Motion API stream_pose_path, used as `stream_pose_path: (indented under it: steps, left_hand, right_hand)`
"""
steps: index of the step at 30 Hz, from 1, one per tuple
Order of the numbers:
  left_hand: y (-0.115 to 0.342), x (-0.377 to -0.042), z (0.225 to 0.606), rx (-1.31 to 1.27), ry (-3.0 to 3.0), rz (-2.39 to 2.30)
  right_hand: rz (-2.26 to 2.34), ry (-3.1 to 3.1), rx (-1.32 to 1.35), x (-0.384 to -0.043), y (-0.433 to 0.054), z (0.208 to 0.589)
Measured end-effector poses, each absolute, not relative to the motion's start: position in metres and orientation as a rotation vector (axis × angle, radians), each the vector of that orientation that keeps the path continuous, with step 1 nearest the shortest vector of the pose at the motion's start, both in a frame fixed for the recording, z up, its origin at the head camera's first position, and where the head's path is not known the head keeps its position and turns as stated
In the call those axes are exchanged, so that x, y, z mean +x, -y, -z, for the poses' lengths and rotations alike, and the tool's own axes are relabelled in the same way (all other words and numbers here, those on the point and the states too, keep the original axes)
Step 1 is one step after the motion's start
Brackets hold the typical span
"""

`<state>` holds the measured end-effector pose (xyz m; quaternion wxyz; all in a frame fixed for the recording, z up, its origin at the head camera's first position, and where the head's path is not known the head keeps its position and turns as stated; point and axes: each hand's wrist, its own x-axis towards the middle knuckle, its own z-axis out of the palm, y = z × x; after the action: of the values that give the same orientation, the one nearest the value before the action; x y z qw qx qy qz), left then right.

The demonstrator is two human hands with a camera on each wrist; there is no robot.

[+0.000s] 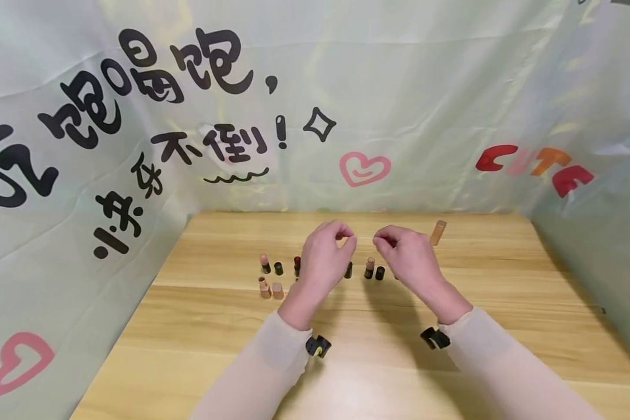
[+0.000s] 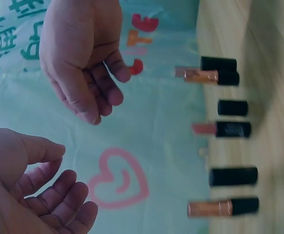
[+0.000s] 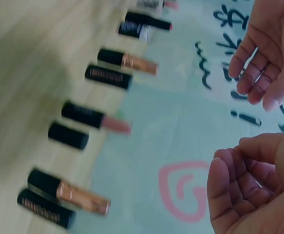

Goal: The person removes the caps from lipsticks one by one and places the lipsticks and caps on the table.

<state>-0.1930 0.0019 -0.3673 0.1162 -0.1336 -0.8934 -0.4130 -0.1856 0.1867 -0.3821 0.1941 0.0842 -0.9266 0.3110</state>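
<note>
My left hand [image 1: 322,254] and right hand [image 1: 412,256] hover above the table, fingers loosely curled and apart from each other. Nothing shows between the fingers of the left hand [image 2: 39,185] or the right hand [image 3: 254,185] in the wrist views. Below them stand uncapped lipsticks with black caps beside them. In the left wrist view a pink lipstick [image 2: 227,129] has a black cap [image 2: 233,107] alongside, and a rose-gold lipstick [image 2: 210,208] stands near another cap [image 2: 233,176]. My left hand hides part of the row in the head view.
At the row's left end are a pink lipstick [image 1: 265,263] and its cap [image 1: 278,268]. Nearer stand a peach-cased lipstick [image 1: 265,289] and a peach cap [image 1: 277,291]. A tan tube [image 1: 438,232] stands at the back right. A printed cloth [image 1: 425,116] encloses the wooden table [image 1: 189,350].
</note>
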Motion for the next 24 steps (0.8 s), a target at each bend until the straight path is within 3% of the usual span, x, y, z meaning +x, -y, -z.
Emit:
stream_pose_path:
  steps: [11,24]
  left_hand:
    - [-0.063,-0.221,0.359,-0.576,2.688,1.075]
    - [-0.107,-0.252,0.389,-0.717,2.9,0.752]
  right_hand:
    - [-0.858,2.597,0.072,-0.197,-0.244,0.375]
    - [-0.897,2.671,-0.187,-0.214,-0.296,0.409]
